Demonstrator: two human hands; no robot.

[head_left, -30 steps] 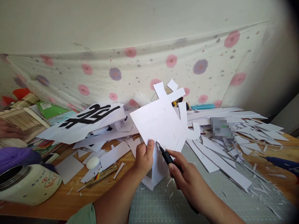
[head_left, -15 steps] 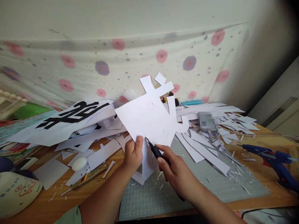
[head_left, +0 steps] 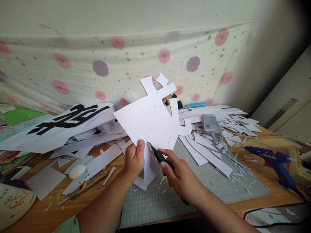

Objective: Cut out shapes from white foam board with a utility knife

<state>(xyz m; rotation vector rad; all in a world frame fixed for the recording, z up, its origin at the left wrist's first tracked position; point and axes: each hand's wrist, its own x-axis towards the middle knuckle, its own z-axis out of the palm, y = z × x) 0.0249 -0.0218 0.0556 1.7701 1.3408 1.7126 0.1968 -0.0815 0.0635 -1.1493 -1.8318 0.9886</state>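
Note:
My left hand [head_left: 135, 158] pinches the lower edge of a white sheet of paper [head_left: 150, 119] and holds it upright above the table; the sheet has shapes cut out of its top and right side. My right hand [head_left: 178, 176] grips a black craft knife [head_left: 158, 155], whose tip touches the sheet's lower edge just right of my left thumb. Under both hands lies a grey-green cutting mat [head_left: 184, 194] strewn with small paper slivers.
White paper strips and offcuts [head_left: 213, 155] pile up on the wooden table [head_left: 277, 194], one sheet bearing black cut-out characters [head_left: 68, 118]. A blue glue gun [head_left: 274, 160] lies at the right. A white egg shape [head_left: 77, 171] and a ruler [head_left: 94, 182] lie left. A flowered cloth [head_left: 116, 64] hangs behind.
The view has swung to the right, so the jar and wooden pieces at the left have slid out and the glue gun has come into full view. Both hands keep their hold.

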